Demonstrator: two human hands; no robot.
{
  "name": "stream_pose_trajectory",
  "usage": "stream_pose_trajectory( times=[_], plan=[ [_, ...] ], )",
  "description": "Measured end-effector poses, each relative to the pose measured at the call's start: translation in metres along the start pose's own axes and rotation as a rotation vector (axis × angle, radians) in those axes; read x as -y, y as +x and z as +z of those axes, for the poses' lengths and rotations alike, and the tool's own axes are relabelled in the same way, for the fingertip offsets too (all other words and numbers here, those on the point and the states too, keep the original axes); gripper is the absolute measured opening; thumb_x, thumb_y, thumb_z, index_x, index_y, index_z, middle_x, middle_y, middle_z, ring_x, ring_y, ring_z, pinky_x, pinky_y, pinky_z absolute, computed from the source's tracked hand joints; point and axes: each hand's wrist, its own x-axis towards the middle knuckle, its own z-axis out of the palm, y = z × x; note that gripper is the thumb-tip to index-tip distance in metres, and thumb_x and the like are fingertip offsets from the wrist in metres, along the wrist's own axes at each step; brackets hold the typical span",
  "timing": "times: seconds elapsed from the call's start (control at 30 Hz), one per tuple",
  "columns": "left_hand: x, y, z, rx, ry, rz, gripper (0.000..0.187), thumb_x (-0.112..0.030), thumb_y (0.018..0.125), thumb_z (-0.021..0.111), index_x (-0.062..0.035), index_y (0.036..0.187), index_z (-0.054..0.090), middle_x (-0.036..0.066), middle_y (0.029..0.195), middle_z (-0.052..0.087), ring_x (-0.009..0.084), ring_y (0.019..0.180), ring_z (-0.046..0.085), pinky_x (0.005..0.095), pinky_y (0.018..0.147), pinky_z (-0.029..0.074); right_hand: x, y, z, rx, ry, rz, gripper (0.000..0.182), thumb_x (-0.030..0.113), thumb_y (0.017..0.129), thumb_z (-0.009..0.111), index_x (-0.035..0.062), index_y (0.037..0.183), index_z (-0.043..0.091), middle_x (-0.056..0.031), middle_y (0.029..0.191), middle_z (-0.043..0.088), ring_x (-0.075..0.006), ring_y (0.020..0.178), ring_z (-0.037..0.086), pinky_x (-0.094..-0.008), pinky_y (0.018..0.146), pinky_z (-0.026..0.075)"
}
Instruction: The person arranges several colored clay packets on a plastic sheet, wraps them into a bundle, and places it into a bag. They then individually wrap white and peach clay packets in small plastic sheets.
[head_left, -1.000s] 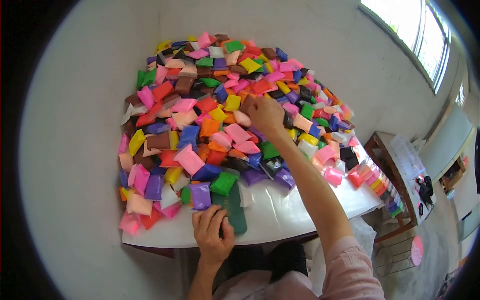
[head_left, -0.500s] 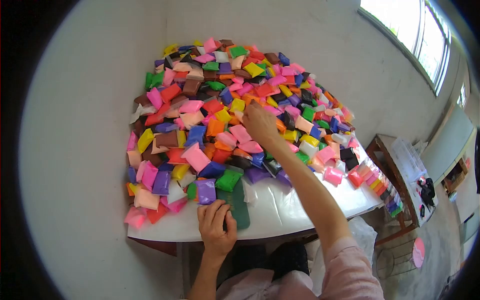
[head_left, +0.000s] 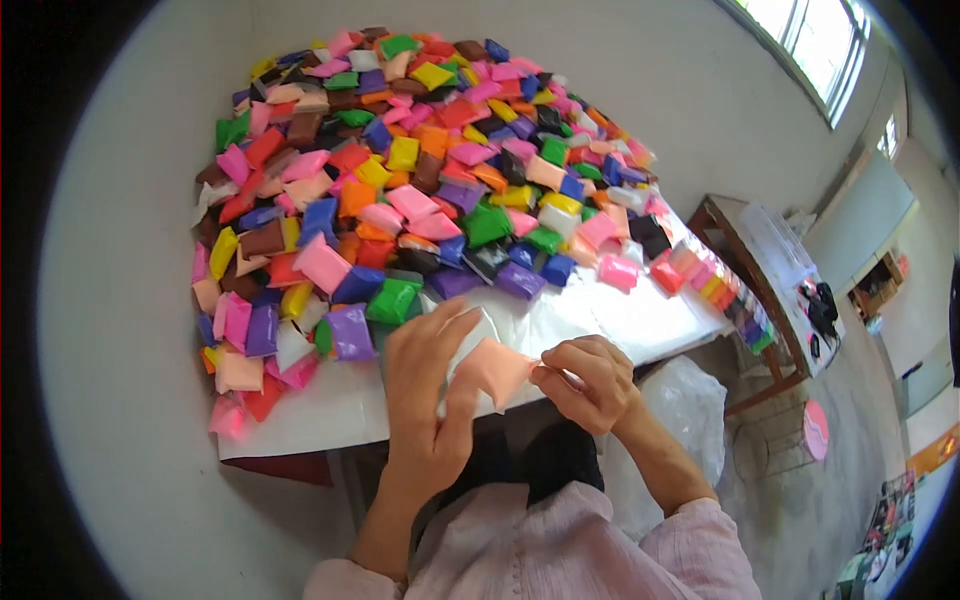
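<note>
A soft peach-coloured packet [head_left: 497, 372] hangs over the table's front edge, between my two hands. My right hand [head_left: 590, 382] pinches its right corner between thumb and fingertips. To the left, my left hand [head_left: 425, 385] is raised with its fingers apart, the thumb close beside the packet's left side. Beyond the hands lies a big heap of small packets in many colours. Nearest my left hand in it are a purple packet [head_left: 350, 332] and a green packet [head_left: 392, 300].
White sheeting covers the table [head_left: 300, 425], which meets a wall on the left. A row of coloured packets [head_left: 722, 290] lines its right end. A clear plastic bag [head_left: 690, 410] is below the front edge. Farther right stand a wooden side table [head_left: 790, 370] and a wire basket [head_left: 785, 440].
My right hand has come back from the heap with the peach packet. My left hand has lifted off the table by the purple packet and opened. The view has shifted.
</note>
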Motion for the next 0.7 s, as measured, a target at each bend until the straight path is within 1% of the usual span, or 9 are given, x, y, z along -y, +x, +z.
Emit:
stream_pose_trajectory(
  times=[0.07,0.1,0.2,0.23,0.33,0.43,0.47,0.57,0.7],
  plan=[
    [-0.004,0.0,0.014,0.18,-0.243,-0.074,0.038,-0.007,0.088,0.06,0.0039,0.125,0.057,0.021,0.129,0.057,0.0355,0.111,0.055,0.0411,0.095,0.044,0.009,-0.005,-0.006,-0.031,-0.067,0.033,0.022,-0.002,0.067,0.075,0.002,0.087,0.067,-0.0093,0.092,0.061,-0.0195,0.069,0.061,-0.027,0.055,0.05],
    [-0.005,-0.003,0.02,0.283,-0.354,-0.137,0.032,-0.005,0.092,0.058,0.0016,0.123,0.059,0.015,0.128,0.056,0.0245,0.109,0.057,0.0344,0.093,0.045,0.013,-0.005,-0.011,-0.023,-0.094,0.054,0.021,-0.002,0.067,0.075,0.0019,0.087,0.067,-0.0088,0.091,0.061,-0.0194,0.068,0.061,-0.0273,0.055,0.05],
    [-0.008,-0.014,0.027,0.37,-0.7,-0.424,0.029,-0.005,0.094,0.059,0.0011,0.122,0.06,0.01,0.12,0.055,0.017,0.099,0.058,0.027,0.081,0.048,0.023,-0.019,-0.013,-0.026,-0.01,0.237,0.021,-0.002,0.072,0.073,0.0011,0.092,0.066,-0.0086,0.089,0.062,-0.0188,0.068,0.061,-0.0272,0.056,0.049],
    [-0.001,-0.022,0.035,0.296,-0.665,-0.398,0.029,-0.013,0.09,0.068,-0.0013,0.116,0.062,0.01,0.11,0.057,0.0201,0.099,0.058,0.0302,0.086,0.048,0.029,-0.024,-0.012,-0.032,0.048,0.321,0.021,-0.002,0.074,0.072,0.0007,0.094,0.065,-0.0087,0.089,0.062,-0.0187,0.068,0.061,-0.0271,0.056,0.049],
    [-0.002,-0.037,0.05,0.201,-0.643,-0.45,0.026,-0.012,0.089,0.069,-0.0006,0.112,0.062,0.01,0.109,0.057,0.0203,0.098,0.058,0.0301,0.085,0.048,0.063,-0.028,-0.009,-0.124,0.499,0.927,0.02,-0.003,0.082,0.067,-0.0011,0.101,0.062,-0.0105,0.088,0.063,-0.0171,0.071,0.063,-0.0254,0.061,0.05],
    [-0.002,-0.048,0.059,0.153,-0.523,-0.422,0.024,-0.002,0.091,0.066,0.004,0.113,0.059,0.007,0.112,0.052,0.0129,0.089,0.058,0.026,0.072,0.052,0.081,-0.027,-0.006,-0.286,0.679,1.237,0.014,0.0,0.088,0.065,-0.0026,0.101,0.06,-0.0083,0.088,0.065,-0.0119,0.076,0.063,-0.0233,0.067,0.05],
    [-0.003,-0.05,0.062,0.144,-0.493,-0.416,0.024,-0.003,0.091,0.066,0.0038,0.113,0.059,0.006,0.112,0.052,0.0126,0.089,0.058,0.0257,0.073,0.052,0.084,-0.026,-0.007,-0.32,0.709,1.332,0.013,0.001,0.089,0.065,-0.0028,0.099,0.06,-0.0072,0.087,0.065,-0.0108,0.076,0.063,-0.0231,0.067,0.05],
    [-0.007,-0.055,0.07,0.137,-0.453,-0.438,0.022,-0.005,0.092,0.066,0.0028,0.111,0.059,0.005,0.108,0.054,0.0112,0.09,0.057,0.0246,0.076,0.05,0.082,-0.031,-0.017,-0.207,0.854,1.456,0.011,0.005,0.09,0.064,-0.0033,0.096,0.06,-0.0042,0.083,0.064,-0.0075,0.073,0.06,-0.0223,0.064,0.049],
    [-0.015,-0.056,0.073,0.159,-0.505,-0.581,0.019,-0.011,0.094,0.064,0.0009,0.108,0.061,0.002,0.098,0.058,0.0086,0.09,0.055,0.0223,0.078,0.047,0.08,-0.039,-0.021,-0.113,0.747,1.463,0.008,0.005,0.093,0.061,-0.0025,0.092,0.059,-0.0003,0.078,0.059,-0.0038,0.068,0.053,-0.0203,0.059,0.043]
  ],
)
